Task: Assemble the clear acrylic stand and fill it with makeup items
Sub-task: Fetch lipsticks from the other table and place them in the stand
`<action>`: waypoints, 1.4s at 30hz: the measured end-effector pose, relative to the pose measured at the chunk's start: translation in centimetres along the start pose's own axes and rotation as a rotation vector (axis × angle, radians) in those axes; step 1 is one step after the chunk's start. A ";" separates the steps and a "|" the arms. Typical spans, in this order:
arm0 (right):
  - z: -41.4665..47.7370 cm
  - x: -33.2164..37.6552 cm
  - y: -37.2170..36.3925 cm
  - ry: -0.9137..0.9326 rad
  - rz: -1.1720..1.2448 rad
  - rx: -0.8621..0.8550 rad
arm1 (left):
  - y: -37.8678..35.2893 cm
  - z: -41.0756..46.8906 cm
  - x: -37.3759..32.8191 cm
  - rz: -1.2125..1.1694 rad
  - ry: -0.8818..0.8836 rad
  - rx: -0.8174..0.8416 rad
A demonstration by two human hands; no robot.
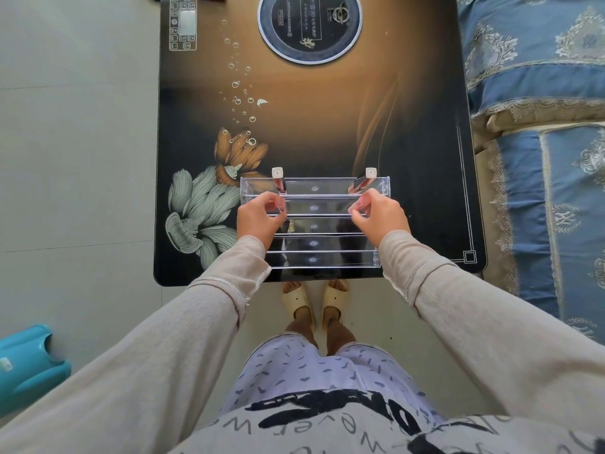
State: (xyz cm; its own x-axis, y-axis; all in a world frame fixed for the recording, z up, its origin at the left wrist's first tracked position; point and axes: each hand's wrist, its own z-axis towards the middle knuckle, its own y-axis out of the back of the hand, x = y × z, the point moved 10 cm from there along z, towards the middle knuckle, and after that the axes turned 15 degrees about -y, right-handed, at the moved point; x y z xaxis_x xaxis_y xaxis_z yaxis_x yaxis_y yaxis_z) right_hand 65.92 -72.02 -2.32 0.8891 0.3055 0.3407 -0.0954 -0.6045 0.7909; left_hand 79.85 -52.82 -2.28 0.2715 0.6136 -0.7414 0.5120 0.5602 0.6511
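Note:
The clear acrylic stand [314, 188], with several stepped tiers, sits near the front edge of the dark table [327, 126]. Two lip gloss tubes stand in its top tier, one at the left [279, 182] and one at the right [362, 182], each with a pale square cap. My left hand [258, 221] pinches a small clear-topped tube [280, 204] over the left end of the second tier. My right hand [379, 216] pinches a similar tube [362, 201] over the right end of that tier. The lower parts of both held tubes are hidden by my fingers.
A round black appliance plate [309, 26] and a printed control panel [183, 22] lie at the table's far end. A blue patterned sofa [540, 93] borders the table's right side. A teal object [27, 365] sits on the floor at the lower left.

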 end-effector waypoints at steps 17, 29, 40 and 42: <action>-9.1 -16.4 -6.2 -0.416 0.038 0.325 | -0.9 -14.1 12.6 -0.044 0.516 0.346; -10.7 -19.4 -8.3 -0.617 0.179 0.370 | -1.5 -21.1 14.8 0.016 0.642 0.534; -7.8 -16.4 -9.4 -0.442 -0.232 0.602 | 0.7 -24.1 13.1 -0.301 0.769 -0.014; -7.1 -15.3 -9.3 -0.369 -0.329 0.597 | 0.1 -27.4 13.1 -0.362 0.845 -0.116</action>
State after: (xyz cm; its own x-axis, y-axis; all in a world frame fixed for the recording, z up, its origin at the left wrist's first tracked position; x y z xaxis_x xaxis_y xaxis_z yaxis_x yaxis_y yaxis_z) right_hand 50.03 -65.82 -11.26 0.9313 0.3366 -0.1390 0.3640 -0.8510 0.3786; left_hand 61.11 -29.47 -7.53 -0.5965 0.5670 -0.5680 0.3527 0.8209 0.4490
